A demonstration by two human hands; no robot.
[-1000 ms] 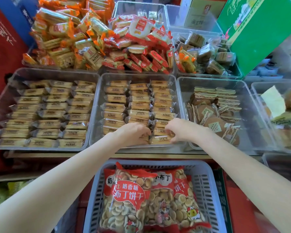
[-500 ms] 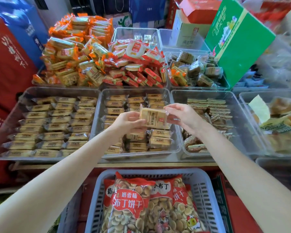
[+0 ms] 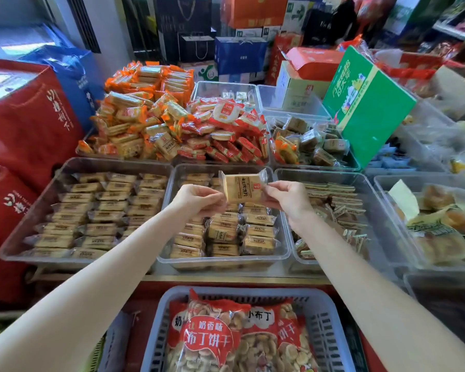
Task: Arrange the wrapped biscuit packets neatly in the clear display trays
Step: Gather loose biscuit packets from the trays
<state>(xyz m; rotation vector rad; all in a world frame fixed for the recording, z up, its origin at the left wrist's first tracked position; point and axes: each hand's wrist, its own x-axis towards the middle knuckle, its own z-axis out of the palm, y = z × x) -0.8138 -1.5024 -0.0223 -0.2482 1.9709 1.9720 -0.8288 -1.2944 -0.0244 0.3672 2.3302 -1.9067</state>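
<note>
Above the middle tray point(image 3: 223, 261), the left hand point(image 3: 198, 201) and right hand point(image 3: 286, 198) each pinch an end of one biscuit packet point(image 3: 243, 187), whose slippery wrapper could slide free and knock the rows below askew.

Crowded shop corner, daylight from a window point(image 3: 16, 30) at upper left, stacked gift boxes point(image 3: 242, 60) and bags behind, red bags point(image 3: 24, 124) at left
</note>
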